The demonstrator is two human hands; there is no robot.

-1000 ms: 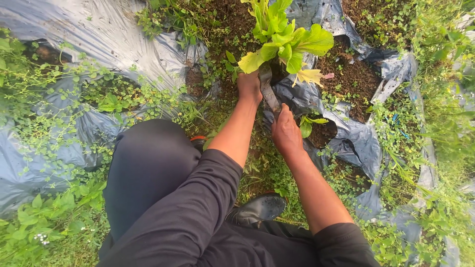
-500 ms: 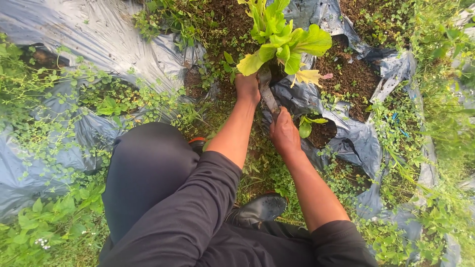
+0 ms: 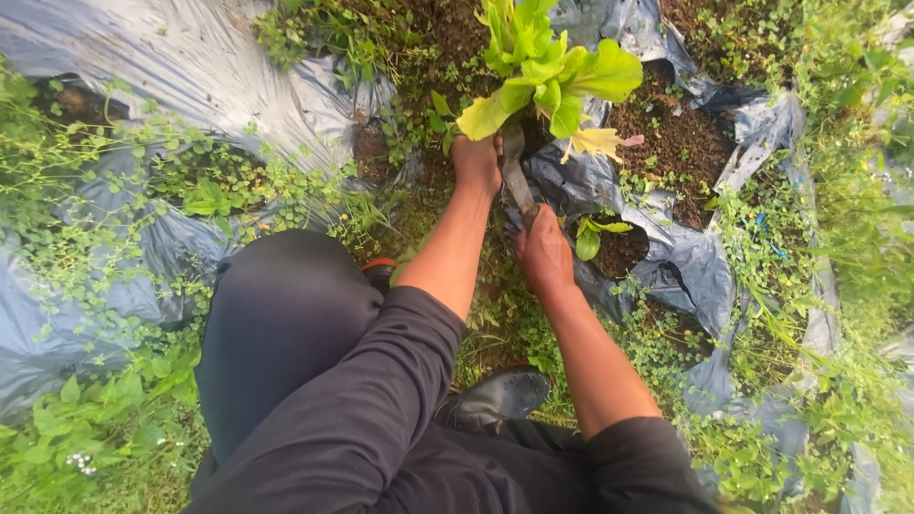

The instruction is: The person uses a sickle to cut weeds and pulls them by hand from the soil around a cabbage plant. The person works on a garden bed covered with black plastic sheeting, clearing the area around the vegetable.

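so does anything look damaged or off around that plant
Yes. The grey plastic sheet is torn and crumpled around the leafy green plant, baring soil, and weeds grow across it. One yellowed leaf droops at the plant's base. The left hand grips the base; the right hand holds a knife.

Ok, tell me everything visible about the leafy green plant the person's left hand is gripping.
The leafy green plant has broad, bright yellow-green leaves spreading from one bunch, plus a yellowed, wilted leaf low on its right side. It stands roughly upright over dark soil in an opening of the grey plastic sheet. The left hand grips its base; the dark knife blade, held by the right hand, points at that base.
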